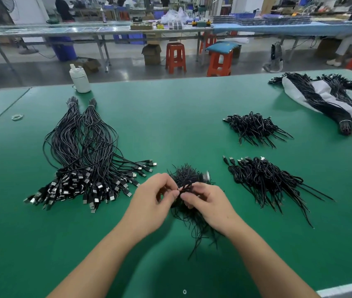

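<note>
The left hand and right hand pinched the cable bundle in curled fingers; a loosened pinch could have let its coils spring apart over the table.

A tangled bunch of thin black cables sits at the near centre, pinched between left hand and right hand; loose ends trail nearward, short tips bristle at its far side.
</note>
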The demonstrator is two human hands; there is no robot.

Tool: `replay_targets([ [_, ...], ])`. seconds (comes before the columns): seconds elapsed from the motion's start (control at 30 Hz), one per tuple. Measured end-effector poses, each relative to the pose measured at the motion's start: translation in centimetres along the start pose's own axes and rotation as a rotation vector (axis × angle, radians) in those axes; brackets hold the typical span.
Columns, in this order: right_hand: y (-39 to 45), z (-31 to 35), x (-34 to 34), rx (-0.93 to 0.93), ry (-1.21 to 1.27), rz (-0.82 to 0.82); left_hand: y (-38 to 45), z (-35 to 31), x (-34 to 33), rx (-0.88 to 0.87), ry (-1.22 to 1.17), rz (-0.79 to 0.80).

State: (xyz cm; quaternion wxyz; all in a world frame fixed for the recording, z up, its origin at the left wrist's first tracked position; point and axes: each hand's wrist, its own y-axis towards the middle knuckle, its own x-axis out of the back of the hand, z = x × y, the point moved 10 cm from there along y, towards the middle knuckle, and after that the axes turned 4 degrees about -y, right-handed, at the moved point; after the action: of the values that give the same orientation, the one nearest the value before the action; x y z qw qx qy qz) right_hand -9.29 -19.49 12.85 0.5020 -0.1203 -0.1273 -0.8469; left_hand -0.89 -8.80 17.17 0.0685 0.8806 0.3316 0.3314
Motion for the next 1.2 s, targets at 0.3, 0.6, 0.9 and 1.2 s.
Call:
replay_targets([
  [0.3,-0.2,-0.1,-0.9,0.033,-0.182,0.151,-2.7,-4.3,-1.8,-0.694,0.589,-0.121],
  [0.6,1.4,-2.8,2.0,-0.2,-0.385,0.113,-1.0,2.1,-2.9,-0.534,0.568,-0.152],
  [0.9,6.6,-8.6,15.4,-0.521,-1.158,-0.131,-1.5,16.6,-0.2,0.05,0.729,-0.06],
  [1.2,9.0,-11.9,18.4,-0.586,-1.568,-0.008,-1.7,17.4,0.4,0.066,0.729,-0.166],
])
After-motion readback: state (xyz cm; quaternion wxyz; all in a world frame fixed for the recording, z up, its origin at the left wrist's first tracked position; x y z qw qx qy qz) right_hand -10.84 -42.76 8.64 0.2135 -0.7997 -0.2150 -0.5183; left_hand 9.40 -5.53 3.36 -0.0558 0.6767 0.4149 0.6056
